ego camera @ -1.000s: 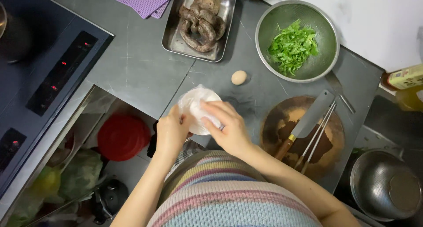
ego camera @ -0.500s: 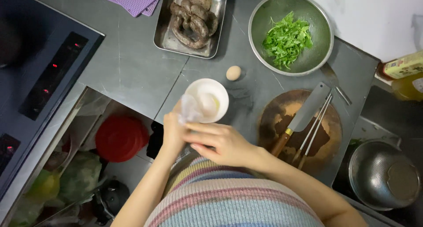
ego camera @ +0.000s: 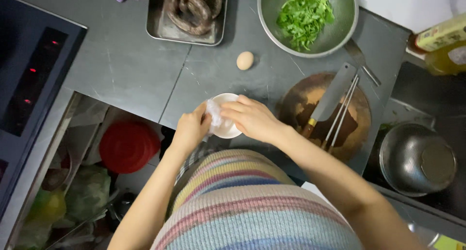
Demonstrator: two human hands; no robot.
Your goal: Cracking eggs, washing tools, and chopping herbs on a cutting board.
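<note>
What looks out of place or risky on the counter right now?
A lone egg lies loose on the dark counter, free to roll. A cleaver and chopsticks lie across the round wooden board. Nothing looks spilled or broken.

Wearer has a ribbed knit top (ego camera: 252, 206) with horizontal stripes: bands of pale blue, pink, yellow, grey and cream, repeating down the torso. Both forearms are bare from the elbow down, no sleeves visible in frame, no watch, bracelet or rings visible on the left hand (ego camera: 191, 130) or right hand (ego camera: 252, 118). A bit of dark-and-white checked fabric (ego camera: 194, 158) shows at the top's left edge, garment unclear.
</note>
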